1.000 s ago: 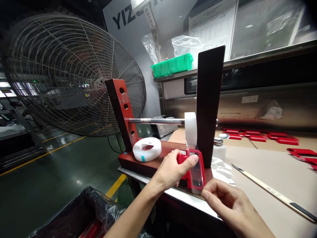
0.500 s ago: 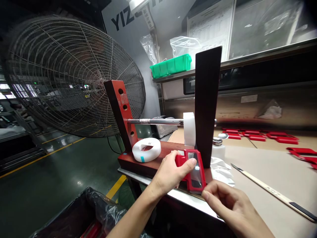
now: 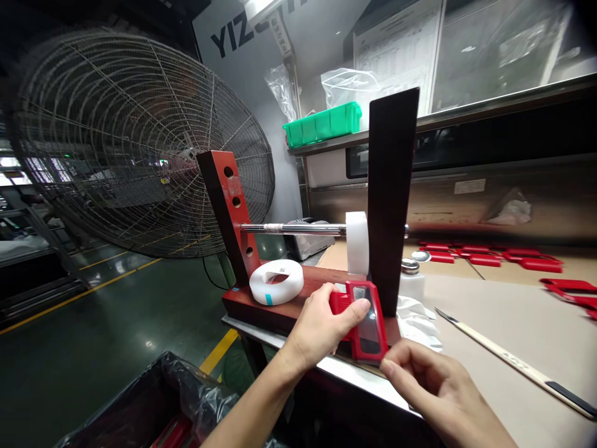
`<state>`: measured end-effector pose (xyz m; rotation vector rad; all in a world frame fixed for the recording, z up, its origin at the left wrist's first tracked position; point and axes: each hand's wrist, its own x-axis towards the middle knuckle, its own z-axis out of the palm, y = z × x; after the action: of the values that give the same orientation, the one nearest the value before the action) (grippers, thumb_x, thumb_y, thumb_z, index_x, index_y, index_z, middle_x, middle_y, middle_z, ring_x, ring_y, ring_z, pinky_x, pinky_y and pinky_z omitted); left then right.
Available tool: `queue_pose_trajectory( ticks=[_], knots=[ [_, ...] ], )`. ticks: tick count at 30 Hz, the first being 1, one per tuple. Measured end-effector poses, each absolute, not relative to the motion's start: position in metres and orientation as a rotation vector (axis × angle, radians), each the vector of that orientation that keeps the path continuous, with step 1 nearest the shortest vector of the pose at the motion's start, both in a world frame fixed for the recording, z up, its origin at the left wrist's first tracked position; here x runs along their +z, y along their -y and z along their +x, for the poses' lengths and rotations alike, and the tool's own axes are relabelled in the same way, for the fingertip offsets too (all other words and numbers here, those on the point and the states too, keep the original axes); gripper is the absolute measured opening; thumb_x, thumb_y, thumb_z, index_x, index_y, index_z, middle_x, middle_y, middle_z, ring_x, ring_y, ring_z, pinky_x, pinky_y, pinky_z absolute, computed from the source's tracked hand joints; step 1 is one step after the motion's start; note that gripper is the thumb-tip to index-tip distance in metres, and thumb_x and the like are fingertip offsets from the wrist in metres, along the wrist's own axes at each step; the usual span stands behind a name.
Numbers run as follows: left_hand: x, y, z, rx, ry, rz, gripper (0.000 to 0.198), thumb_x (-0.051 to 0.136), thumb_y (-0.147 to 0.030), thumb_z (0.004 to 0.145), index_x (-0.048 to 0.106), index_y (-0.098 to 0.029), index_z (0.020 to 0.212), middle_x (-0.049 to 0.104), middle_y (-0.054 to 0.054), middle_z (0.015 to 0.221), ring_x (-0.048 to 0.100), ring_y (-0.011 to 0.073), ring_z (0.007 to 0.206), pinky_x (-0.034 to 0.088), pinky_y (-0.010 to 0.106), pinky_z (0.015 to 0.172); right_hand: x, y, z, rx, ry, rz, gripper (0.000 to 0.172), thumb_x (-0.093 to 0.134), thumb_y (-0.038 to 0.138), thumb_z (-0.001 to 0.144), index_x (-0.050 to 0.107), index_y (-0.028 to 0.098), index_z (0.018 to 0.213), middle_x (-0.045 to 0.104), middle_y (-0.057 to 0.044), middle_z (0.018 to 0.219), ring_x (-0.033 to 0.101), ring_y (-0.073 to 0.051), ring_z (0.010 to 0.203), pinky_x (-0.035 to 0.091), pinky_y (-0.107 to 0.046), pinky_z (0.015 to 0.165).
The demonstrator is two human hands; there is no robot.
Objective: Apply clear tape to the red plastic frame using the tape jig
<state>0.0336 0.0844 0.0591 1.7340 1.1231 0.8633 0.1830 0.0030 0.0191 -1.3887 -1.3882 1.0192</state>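
Observation:
My left hand (image 3: pixel 317 330) holds a red plastic frame piece (image 3: pixel 370 333) with a clear window, its thumb across the window and the fingers behind. The piece is tilted in front of a dark red wooden stand. At the lower right corner of the piece is my right hand (image 3: pixel 433 379), thumb and forefinger pinched together; whatever lies between them is too small to make out. Behind the piece, a white film roll (image 3: pixel 357 242) hangs on the stand's metal rod (image 3: pixel 303 229). Another roll of film (image 3: pixel 276 282) with a blue tab lies on the stand's base.
A craft knife (image 3: pixel 508 358) lies on the table at right, near a white bottle (image 3: pixel 411 280) and crumpled white paper (image 3: pixel 417 323). Several red parts (image 3: pixel 485 258) rest farther back. A large fan (image 3: pixel 140 143) stands left, above a black-lined bin (image 3: pixel 186 386).

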Motion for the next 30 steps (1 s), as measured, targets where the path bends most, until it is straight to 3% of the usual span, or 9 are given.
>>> queue_pose_trajectory(
  ticks=[30],
  knots=[
    [0.0592,-0.0842,0.0331,0.869,-1.13,1.747,0.037,0.06,-0.056,0.078,0.049,-0.021,0.082,0.05,-0.007,0.056,0.045,0.0077,0.04,0.034,0.02,0.04,0.0195,-0.0024,0.1823,1.031,1.37,-1.378,0.041,0.054,0.059,0.075,0.052,0.019,0.065,0.038,0.005,0.057,0.035,-0.01,0.057,0.027,-0.024,0.056]
  ],
)
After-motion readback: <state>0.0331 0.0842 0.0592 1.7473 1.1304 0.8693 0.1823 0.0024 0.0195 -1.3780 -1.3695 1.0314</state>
